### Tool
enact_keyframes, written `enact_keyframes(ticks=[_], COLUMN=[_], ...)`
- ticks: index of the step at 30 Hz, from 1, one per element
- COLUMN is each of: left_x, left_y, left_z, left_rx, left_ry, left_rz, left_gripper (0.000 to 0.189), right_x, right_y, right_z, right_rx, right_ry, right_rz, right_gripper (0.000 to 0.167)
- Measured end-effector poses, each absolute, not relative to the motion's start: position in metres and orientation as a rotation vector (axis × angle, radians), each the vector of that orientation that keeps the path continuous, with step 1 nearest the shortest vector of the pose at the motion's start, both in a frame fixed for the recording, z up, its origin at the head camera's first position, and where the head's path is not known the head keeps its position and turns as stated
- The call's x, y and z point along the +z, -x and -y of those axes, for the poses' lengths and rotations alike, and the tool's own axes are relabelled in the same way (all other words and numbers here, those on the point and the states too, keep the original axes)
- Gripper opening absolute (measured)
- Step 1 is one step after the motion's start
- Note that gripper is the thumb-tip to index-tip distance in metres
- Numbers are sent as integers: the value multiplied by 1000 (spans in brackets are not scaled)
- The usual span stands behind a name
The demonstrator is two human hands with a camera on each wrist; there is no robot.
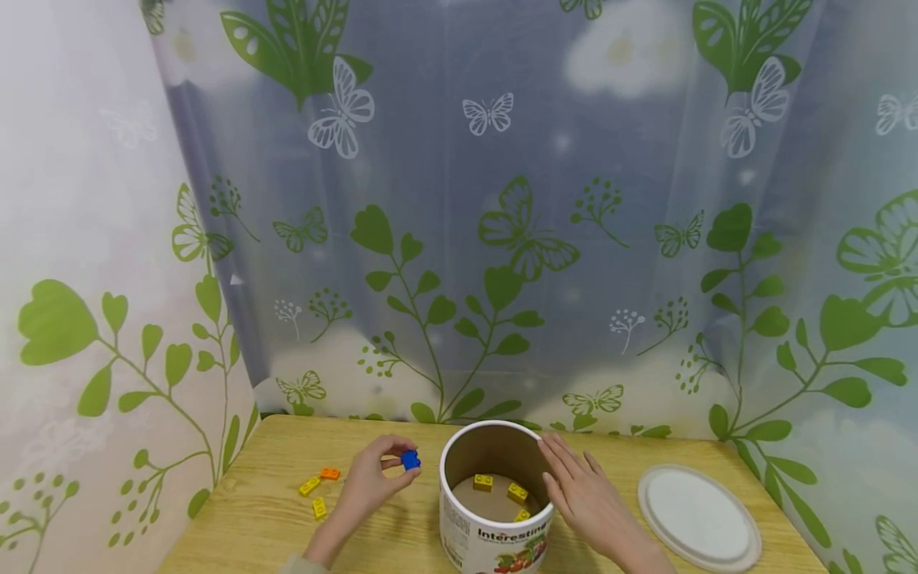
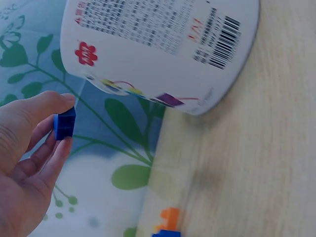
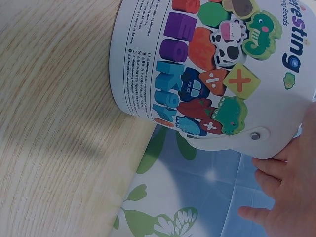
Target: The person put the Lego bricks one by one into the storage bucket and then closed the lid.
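Between the thumb and fingers of my left hand (image 1: 374,478) a small blue toy brick (image 1: 410,460) is pinched, held above the table just left of a white bucket (image 1: 459,522). The same blue brick (image 2: 64,124) shows at the fingertips in the left wrist view. Several yellow bricks (image 1: 484,482) lie on the bucket's floor. My right hand (image 1: 591,504) rests against the right side of the bucket's rim with its fingers extended. In the right wrist view, the fingers (image 3: 274,170) touch the bucket near its handle pivot.
Left of my left hand, an orange brick (image 1: 330,473) and two yellow bricks (image 1: 319,508) lie on the wooden table (image 1: 251,502). Another blue brick (image 2: 167,233) is partly visible beside the orange one in the left wrist view. A round white lid (image 1: 699,518) lies to the right.
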State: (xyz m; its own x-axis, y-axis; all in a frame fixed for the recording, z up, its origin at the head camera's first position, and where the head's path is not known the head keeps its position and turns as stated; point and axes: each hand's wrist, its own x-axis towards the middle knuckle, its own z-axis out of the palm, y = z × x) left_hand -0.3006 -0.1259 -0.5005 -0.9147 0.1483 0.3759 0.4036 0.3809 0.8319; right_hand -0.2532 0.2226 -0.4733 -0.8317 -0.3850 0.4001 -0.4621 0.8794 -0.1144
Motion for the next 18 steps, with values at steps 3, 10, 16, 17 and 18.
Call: enact_keyframes(ticks=[3,10,16,17,18], left_x=[-493,-482,-467,-465,-463], left_y=[300,303,305,305,306], left_z=[123,117,106,103,101], left_rx=[-1552,-1570,-1554,-1548,-1546], left_ry=[501,534,580,595,612], left_rz=[2381,2329,2307,2298,2288], left_gripper=[32,32,32,32,32], right_x=[-474,-474,-474,-474,-474], right_y=[253,254,254,253,253], right_z=[-223,-223,-223,-223,-222], right_rx=[288,280,287,289,291], right_ry=[-631,-626,-622,-621,-620], right_rz=[2671,2673,2676,2675,2675], right_gripper=[50,50,50,50,50])
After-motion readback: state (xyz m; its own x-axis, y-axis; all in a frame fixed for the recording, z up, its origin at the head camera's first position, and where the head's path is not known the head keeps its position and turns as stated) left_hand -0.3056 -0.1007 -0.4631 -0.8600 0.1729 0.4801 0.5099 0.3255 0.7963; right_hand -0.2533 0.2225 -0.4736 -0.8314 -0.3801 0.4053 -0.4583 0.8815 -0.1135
